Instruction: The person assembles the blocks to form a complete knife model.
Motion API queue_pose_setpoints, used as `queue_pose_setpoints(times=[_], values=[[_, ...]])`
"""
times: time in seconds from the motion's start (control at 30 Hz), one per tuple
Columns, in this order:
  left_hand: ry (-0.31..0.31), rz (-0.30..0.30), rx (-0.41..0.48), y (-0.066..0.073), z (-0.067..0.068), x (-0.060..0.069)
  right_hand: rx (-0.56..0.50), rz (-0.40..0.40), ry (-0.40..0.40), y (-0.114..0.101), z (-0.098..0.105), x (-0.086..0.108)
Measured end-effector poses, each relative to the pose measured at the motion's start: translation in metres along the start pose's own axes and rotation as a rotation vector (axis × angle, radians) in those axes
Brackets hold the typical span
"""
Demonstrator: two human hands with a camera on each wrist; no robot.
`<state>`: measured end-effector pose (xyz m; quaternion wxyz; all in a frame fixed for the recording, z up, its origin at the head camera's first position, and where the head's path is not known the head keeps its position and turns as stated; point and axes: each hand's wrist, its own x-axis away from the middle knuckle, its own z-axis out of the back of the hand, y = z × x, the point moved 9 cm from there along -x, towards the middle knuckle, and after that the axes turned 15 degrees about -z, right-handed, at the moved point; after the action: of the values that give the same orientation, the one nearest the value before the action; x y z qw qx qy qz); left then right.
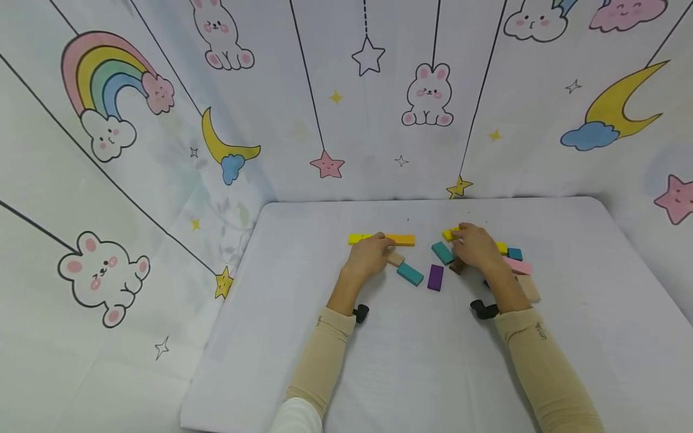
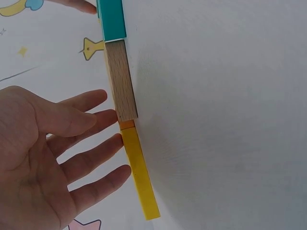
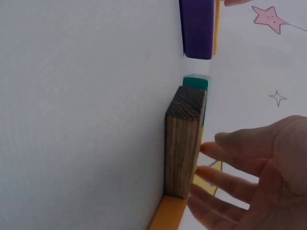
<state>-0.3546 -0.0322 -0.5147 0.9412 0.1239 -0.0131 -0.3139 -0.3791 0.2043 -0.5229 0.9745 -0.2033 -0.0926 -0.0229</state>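
So, left hand, fingers extended, gripping nothing, at yellow block and orange block, end to end on tabletop. Right hand likewise loose, by second yellow block (brown block near palm). Likely risk: stray finger nudging row crooked.

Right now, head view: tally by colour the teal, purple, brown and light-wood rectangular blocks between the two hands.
Teal rectangular blocks: 2
Purple rectangular block: 1
Brown wooden block, partly hidden: 1
Light-wood rectangular block: 1
Total between left hand and right hand: 5
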Motion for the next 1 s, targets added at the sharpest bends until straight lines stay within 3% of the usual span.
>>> queue_pose_setpoints(times=[0.4, 0.63, 1.0], values=[[0.000, -0.008, -0.004, 0.000, 0.001, 0.001, -0.007, 0.032, 0.002, -0.011, -0.006, -0.001], [-0.002, -0.005, -0.001, 0.000, 0.000, 0.000, 0.026, 0.082, 0.049, -0.020, -0.010, 0.000], [-0.003, 0.006, 0.002, 0.000, 0.000, 0.001, 0.032, 0.028, 0.038, -0.023, -0.015, 0.000]])
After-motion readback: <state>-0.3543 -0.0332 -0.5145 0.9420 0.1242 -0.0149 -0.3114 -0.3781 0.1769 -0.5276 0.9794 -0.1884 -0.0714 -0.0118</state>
